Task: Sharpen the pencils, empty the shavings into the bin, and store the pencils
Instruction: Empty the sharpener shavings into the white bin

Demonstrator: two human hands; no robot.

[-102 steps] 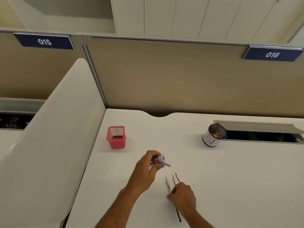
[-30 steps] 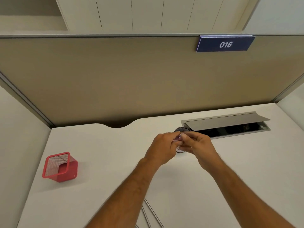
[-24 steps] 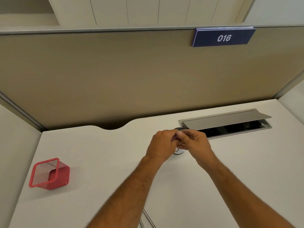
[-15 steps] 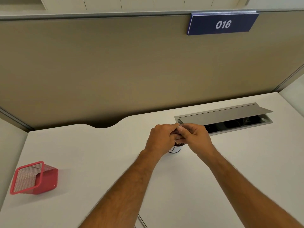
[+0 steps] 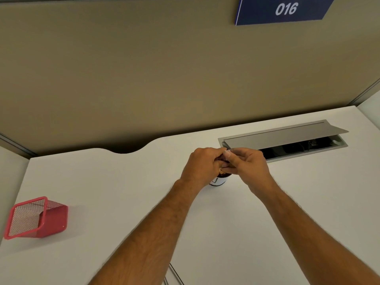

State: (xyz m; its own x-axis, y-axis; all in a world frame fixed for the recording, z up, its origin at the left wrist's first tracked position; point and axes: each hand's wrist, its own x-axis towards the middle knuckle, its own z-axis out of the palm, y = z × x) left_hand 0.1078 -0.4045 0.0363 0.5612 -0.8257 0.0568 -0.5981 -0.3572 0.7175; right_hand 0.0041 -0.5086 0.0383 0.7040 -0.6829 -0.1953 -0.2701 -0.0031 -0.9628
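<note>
My left hand (image 5: pixel 202 164) and my right hand (image 5: pixel 247 164) meet directly above the small white bin (image 5: pixel 218 181), whose rim shows just under my fingers. Both hands pinch the purple sharpener, which is almost wholly hidden between them. A bit of tan shavings (image 5: pixel 222 172) shows at my fingertips over the bin's mouth. The pencils (image 5: pixel 174 273) lie on the desk at the bottom edge, between my forearms. A red mesh pencil holder (image 5: pixel 35 218) stands at the far left of the desk.
The white desk (image 5: pixel 123 192) ends at a tan partition (image 5: pixel 164 79). An open grey cable tray flap (image 5: pixel 283 135) lies just behind my right hand. A blue "016" sign (image 5: pixel 285 9) hangs at the top right.
Since the earliest frame my hands left the pencils and carried the sharpener right to the bin. Over the last second they stay above it, and shavings now show at my fingertips.
</note>
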